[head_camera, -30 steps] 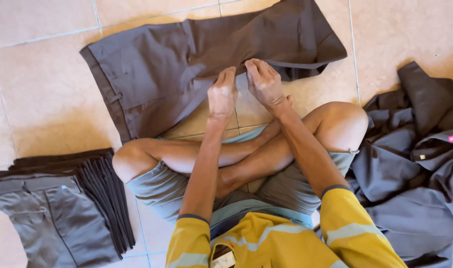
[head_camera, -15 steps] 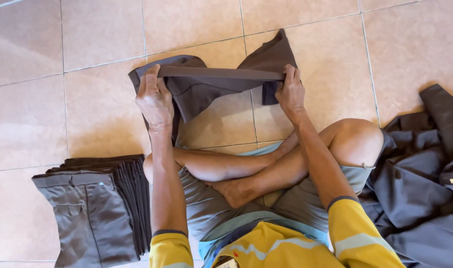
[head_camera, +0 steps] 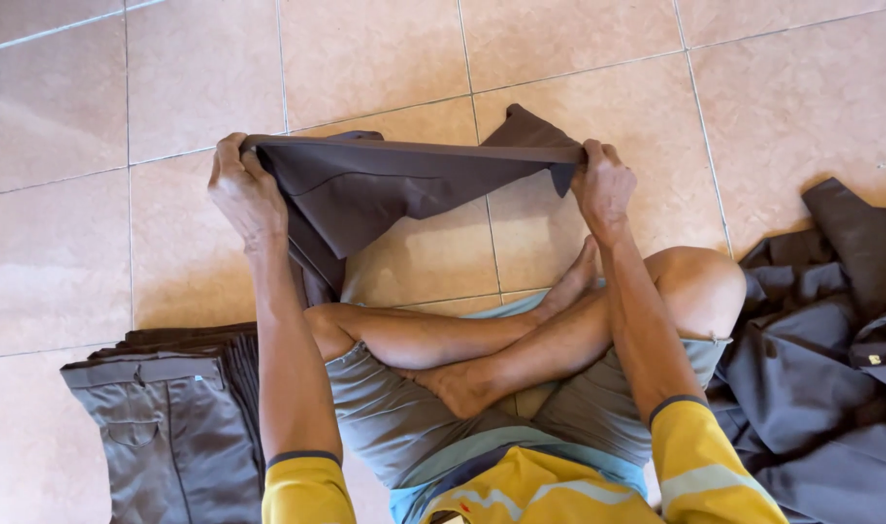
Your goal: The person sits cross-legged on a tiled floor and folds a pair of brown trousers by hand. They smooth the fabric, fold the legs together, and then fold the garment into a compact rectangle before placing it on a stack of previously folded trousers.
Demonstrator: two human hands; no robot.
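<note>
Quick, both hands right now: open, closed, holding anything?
Left hand: closed, gripping the left end of the dark grey trousers.
Right hand: closed, gripping the right end of the same trousers, held taut above the floor.

A small yellow label [head_camera: 875, 359] sat on the heap of dark clothes [head_camera: 831, 388] at the right edge.

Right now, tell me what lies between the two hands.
In the head view, only the taut folded edge of the dark trousers spans from left hand to right hand.
</note>
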